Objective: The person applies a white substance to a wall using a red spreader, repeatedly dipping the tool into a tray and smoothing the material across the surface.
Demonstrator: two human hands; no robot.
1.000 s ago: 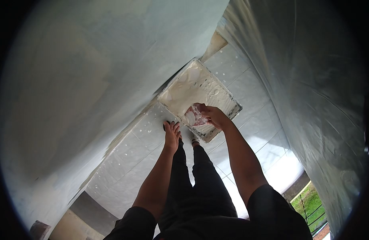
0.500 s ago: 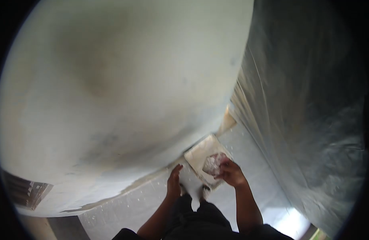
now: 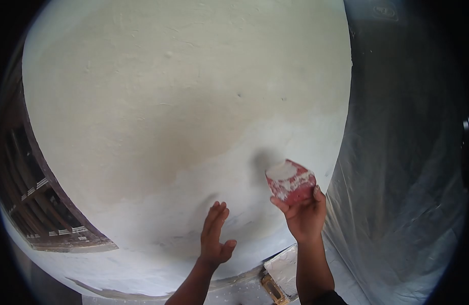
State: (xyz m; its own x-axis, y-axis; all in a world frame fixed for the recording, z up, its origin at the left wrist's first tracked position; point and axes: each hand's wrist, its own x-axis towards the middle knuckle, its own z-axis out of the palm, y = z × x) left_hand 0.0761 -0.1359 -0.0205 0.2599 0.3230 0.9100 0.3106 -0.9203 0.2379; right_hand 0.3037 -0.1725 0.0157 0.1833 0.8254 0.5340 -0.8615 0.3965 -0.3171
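Note:
My right hand [image 3: 305, 216] grips the lower edge of a flat red spreader [image 3: 300, 195], thumb and fingers on either side. White putty [image 3: 281, 171] coats much of its face, thickest along the upper left. The spreader is held up in front of the lower right part of a pale wall [image 3: 158, 117] and throws a shadow on it. My left hand [image 3: 215, 235] is raised before the same wall, fingers stretched upward and thumb apart, holding nothing. The wall is cream above and whiter below.
A dark wooden window or shutter frame [image 3: 49, 190] borders the wall at left. Clear plastic sheeting [image 3: 392, 168] hangs along the right. On the floor below stands a whitish board or tray [image 3: 282, 269] beside a small wooden-looking item [image 3: 272, 288].
The view has tilted up from the floor to the wall. My right hand has lifted the spreader from over the pale board to the wall; my left hand has also come up.

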